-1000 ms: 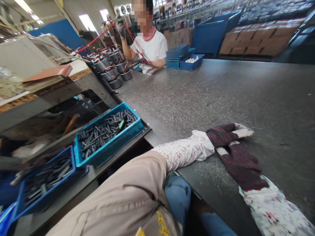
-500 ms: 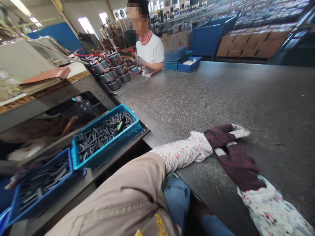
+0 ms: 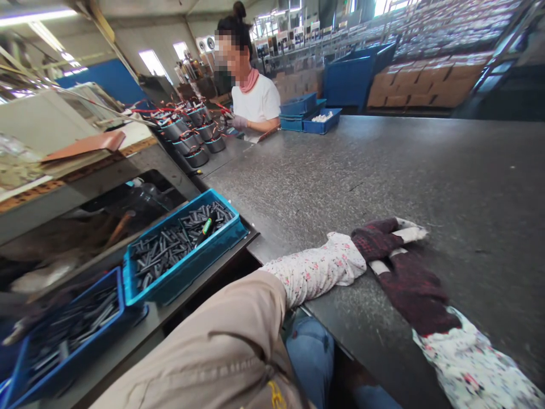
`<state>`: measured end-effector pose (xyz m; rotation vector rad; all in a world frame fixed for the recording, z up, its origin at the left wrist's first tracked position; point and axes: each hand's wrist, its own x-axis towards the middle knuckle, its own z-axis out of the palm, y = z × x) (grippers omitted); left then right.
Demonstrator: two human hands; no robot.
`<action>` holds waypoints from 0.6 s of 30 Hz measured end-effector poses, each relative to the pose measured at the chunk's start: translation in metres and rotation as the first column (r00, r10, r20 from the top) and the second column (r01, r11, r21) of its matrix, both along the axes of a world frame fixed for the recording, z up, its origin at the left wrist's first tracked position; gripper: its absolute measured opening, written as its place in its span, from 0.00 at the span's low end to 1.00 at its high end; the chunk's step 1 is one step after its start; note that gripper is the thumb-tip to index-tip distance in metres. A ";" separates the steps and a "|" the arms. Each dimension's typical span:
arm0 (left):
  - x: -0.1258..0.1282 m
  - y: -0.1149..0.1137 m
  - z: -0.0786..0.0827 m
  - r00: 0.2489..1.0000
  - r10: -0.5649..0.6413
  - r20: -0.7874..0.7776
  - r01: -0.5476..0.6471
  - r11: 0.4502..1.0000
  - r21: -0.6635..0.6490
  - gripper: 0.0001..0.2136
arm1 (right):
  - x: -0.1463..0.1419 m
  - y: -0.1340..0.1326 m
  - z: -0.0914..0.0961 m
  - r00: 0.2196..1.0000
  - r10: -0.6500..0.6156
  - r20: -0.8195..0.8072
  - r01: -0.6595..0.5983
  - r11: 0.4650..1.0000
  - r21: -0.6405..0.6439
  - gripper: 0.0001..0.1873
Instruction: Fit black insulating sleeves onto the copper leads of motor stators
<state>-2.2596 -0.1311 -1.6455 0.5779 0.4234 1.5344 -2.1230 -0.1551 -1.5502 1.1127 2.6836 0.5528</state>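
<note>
1. Head view, hands: the left hand (image 3: 378,240), in a dark red knit glove, lies on the grey table (image 3: 426,165). Its fingers are stretched out loosely and grip nothing. The right hand (image 3: 415,292), gloved alike, touches it from below. Its fingers run under the left hand, so I cannot tell how they are set.
2. Head view, nearest stock: a teal bin (image 3: 187,272) of dark tube pieces (image 3: 170,247), with a green-handled tool (image 3: 207,225) on top, sits well apart on the lower shelf to the left. A blue bin (image 3: 63,363) stands beside it.
3. Head view, far end: a co-worker (image 3: 255,99) handles wired coils (image 3: 187,136) near blue trays (image 3: 317,116).
4. Judgement: the resting posture is sound, with both forearms borne by the table. Any reach to the bin suits the left hand, being nearer.
</note>
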 end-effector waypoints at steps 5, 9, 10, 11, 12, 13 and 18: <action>0.002 0.002 -0.001 1.000 -0.020 0.002 0.020 1.000 -0.019 0.23 | -0.006 -0.004 0.004 0.993 -0.120 0.002 0.120 0.992 -0.047 0.12; 0.003 0.002 0.000 1.000 -0.009 0.009 0.009 1.000 -0.004 0.22 | -0.005 -0.002 0.003 0.987 -0.159 0.007 0.159 0.986 -0.044 0.16; 0.003 0.002 0.000 1.000 -0.005 0.012 0.005 1.000 0.005 0.22 | -0.004 -0.002 0.003 0.988 -0.153 0.000 0.153 0.987 -0.044 0.17; 0.003 0.003 0.000 1.000 -0.004 0.017 0.004 1.000 0.006 0.22 | -0.004 -0.001 0.002 0.989 -0.145 -0.007 0.144 0.989 -0.043 0.17; 0.003 0.003 0.001 1.000 -0.004 0.022 0.004 1.000 -0.001 0.22 | -0.003 -0.001 0.002 0.991 -0.134 -0.015 0.133 0.990 -0.040 0.16; 0.003 0.004 0.001 1.000 -0.004 0.026 0.005 1.000 -0.010 0.22 | -0.003 -0.001 0.002 0.993 -0.120 -0.020 0.119 0.992 -0.042 0.15; 0.001 0.000 0.007 0.999 -0.004 0.040 0.006 0.999 -0.048 0.20 | -0.005 -0.003 0.003 0.996 -0.088 -0.003 0.088 0.996 -0.030 0.15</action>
